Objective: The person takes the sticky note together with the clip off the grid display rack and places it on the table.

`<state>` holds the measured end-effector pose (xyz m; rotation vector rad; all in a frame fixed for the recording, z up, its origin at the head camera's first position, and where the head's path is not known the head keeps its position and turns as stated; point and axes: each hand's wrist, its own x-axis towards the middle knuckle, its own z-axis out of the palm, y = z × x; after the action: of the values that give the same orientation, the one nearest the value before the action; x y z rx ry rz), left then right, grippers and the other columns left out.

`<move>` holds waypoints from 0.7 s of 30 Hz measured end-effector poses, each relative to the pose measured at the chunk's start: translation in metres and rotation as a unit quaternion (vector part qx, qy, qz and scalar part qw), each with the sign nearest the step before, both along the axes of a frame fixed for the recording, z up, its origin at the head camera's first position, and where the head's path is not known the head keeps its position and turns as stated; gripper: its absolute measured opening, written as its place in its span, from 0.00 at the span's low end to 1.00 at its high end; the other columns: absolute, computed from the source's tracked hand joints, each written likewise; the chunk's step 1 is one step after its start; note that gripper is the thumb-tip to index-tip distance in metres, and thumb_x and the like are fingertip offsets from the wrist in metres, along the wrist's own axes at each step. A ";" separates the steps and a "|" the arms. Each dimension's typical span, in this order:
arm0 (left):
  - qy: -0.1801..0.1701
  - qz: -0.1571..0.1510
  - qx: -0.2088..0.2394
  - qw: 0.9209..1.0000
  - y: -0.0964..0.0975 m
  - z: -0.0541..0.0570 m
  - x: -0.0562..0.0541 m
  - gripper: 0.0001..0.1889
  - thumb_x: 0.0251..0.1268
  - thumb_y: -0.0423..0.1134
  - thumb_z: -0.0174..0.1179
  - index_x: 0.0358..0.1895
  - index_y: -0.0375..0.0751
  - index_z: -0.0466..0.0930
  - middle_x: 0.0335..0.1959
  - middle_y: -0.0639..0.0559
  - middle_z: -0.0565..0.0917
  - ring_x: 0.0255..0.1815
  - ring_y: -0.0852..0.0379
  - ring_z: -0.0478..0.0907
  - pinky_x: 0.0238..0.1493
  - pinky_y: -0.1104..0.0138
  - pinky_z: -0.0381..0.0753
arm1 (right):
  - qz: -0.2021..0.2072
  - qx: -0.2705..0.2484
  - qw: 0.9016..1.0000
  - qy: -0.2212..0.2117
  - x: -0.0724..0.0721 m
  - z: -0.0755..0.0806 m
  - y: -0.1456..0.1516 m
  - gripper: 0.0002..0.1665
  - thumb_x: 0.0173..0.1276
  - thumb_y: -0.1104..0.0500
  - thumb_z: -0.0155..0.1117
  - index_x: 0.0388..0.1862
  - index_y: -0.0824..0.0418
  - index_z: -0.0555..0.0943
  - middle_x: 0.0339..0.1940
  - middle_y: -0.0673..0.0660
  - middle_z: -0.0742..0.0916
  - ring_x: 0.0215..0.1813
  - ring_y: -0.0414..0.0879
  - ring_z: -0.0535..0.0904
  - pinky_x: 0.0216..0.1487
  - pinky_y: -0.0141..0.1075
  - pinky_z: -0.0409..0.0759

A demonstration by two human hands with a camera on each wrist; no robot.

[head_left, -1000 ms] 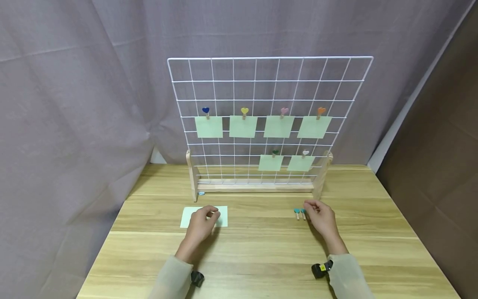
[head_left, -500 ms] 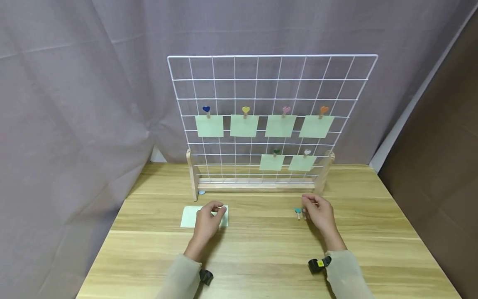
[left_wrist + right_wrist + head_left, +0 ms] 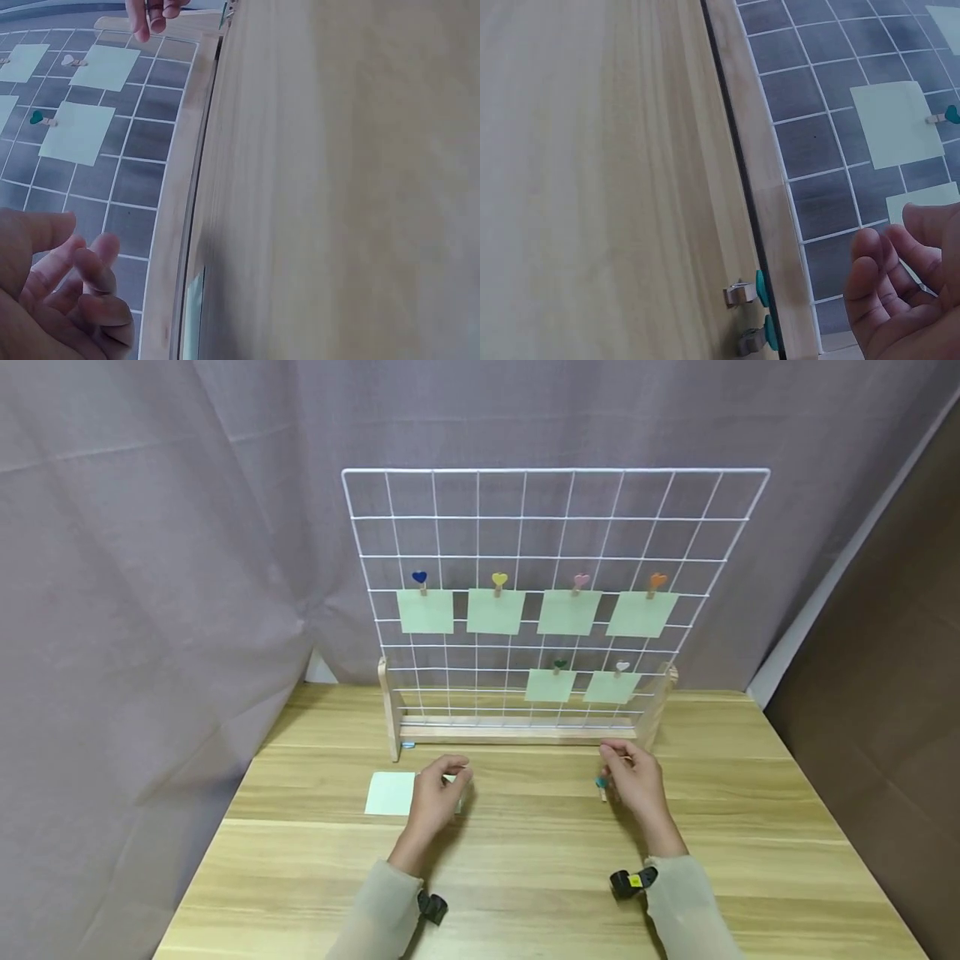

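Observation:
My left hand (image 3: 437, 795) hovers over the right part of a pale green paper (image 3: 390, 793) on the table. In the left wrist view its fingers (image 3: 94, 270) are loosely bent, with nothing between them and the thumb. My right hand (image 3: 636, 785) hangs beside a teal heart clothespin (image 3: 602, 787) and hides a second one in the head view. Both teal clothespins (image 3: 742, 292) lie side by side in the right wrist view. The right thumb and fingertips stand apart there, holding nothing.
A white wire grid (image 3: 517, 557) stands in a wooden base (image 3: 517, 734) behind the hands. Several green papers (image 3: 495, 612) hang on it from coloured heart clothespins, in two rows. A small light-blue object (image 3: 408, 745) lies by the base's left foot. Grey curtain (image 3: 187, 610) surrounds the back.
My left hand has moved right across the green paper, uncovering its left part. My right hand has shifted slightly left and toward the grid, now covering one teal clothespin.

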<state>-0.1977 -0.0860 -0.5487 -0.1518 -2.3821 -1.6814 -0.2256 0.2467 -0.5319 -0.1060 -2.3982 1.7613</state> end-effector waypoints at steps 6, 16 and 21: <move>0.004 -0.009 0.030 0.999 0.008 -0.001 -0.006 0.11 0.72 0.32 0.67 0.52 0.29 0.86 0.41 0.40 0.89 0.19 0.64 0.74 0.19 0.73 0.73 | -0.005 0.003 1.000 0.021 -0.007 0.002 -0.001 0.21 0.80 0.55 0.65 0.60 0.70 0.83 0.33 0.62 0.86 0.24 0.47 0.81 0.18 0.36 0.79; -0.018 -0.027 0.063 0.997 0.017 0.003 -0.014 0.13 0.75 0.34 0.64 0.56 0.29 0.84 0.46 0.37 0.88 0.12 0.63 0.71 0.09 0.71 0.70 | 0.008 -0.014 0.998 0.066 -0.022 0.015 -0.006 0.21 0.81 0.58 0.64 0.60 0.75 0.81 0.34 0.52 0.85 0.30 0.42 0.83 0.29 0.32 0.83; 0.000 -0.016 0.045 0.999 0.020 0.004 -0.023 0.14 0.75 0.36 0.64 0.56 0.32 0.85 0.47 0.39 0.89 0.19 0.54 0.79 0.16 0.70 0.76 | 0.011 -0.005 0.997 0.075 -0.028 0.018 -0.010 0.20 0.81 0.56 0.63 0.59 0.73 0.82 0.38 0.57 0.86 0.31 0.41 0.83 0.30 0.31 0.83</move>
<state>-0.2209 -0.0660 -0.5444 -0.1751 -2.3109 -1.7996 -0.2532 0.2372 -0.5135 0.0498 -2.2927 1.7248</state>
